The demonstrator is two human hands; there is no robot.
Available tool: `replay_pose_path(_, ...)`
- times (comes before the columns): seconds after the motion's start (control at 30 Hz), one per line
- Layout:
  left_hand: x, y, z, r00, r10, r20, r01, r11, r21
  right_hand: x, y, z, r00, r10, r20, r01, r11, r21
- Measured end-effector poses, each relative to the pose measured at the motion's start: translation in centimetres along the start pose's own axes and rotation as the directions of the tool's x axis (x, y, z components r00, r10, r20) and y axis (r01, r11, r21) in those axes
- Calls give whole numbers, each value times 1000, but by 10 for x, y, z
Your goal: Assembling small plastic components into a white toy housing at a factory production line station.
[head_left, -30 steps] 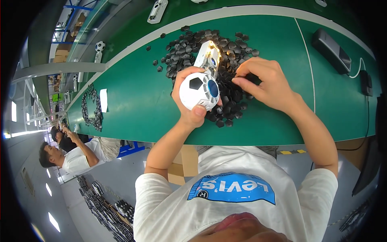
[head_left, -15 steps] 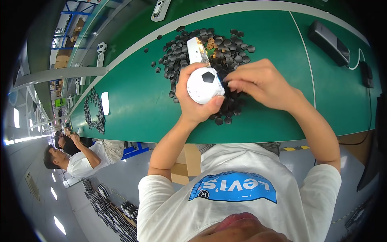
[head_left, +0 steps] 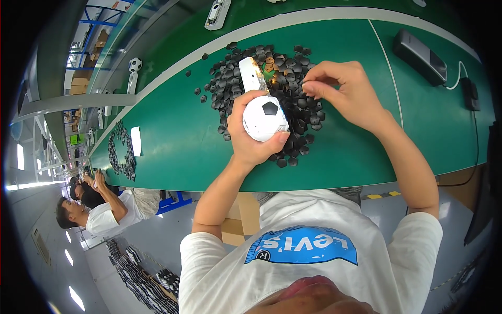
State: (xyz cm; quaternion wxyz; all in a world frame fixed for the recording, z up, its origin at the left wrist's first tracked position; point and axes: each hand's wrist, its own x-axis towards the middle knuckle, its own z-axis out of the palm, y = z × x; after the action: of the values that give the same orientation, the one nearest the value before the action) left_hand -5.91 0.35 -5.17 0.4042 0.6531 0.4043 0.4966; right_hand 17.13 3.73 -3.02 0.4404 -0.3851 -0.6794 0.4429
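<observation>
A white soccer-ball-shaped device with a long white handle is gripped in my left hand, thumb on the ball's lower right and fingers round its left and top. One black pentagon is visible on the ball's upper face. The device's white handle points away over a heap of black pentagon pieces, with a warm light shining beside it. My right hand hovers at the heap's right side, thumb and fingers pinched together. Anything between those fingertips is too small to make out.
Several more black pieces lie in a ring at the left of the green table, beside a white strip. A grey power unit with a cable stands at the right. Beyond the pale rail lies another white device. Co-workers sit at left.
My right hand has drawn back from the ball's right side, moving up and right to the heap's edge. My left hand still holds the device, slightly lower in view.
</observation>
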Motion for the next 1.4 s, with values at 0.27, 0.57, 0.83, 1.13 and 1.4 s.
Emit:
replay_pose_path(0.27,-1,-2,-2,1000,-26,8,26,1000,-7,0,-1,9,982,-189,-28,188,982,-33)
replay_pose_path(0.57,1,1,3,999,-36,19,38,993,-116,-8,-12,23,958,-283,34,276,950,146)
replay_pose_path(0.83,1,2,5,999,33,16,-31,996,-88,-10,-13,18,951,-301,64,287,944,163)
replay_pose_path(1.13,-1,5,14,999,-48,-1,47,983,-176,-13,-14,29,913,-407,-40,409,907,105)
replay_pose_path(1.4,-2,4,15,998,13,59,-4,988,-153,-20,-18,28,978,-208,-3,203,951,235)
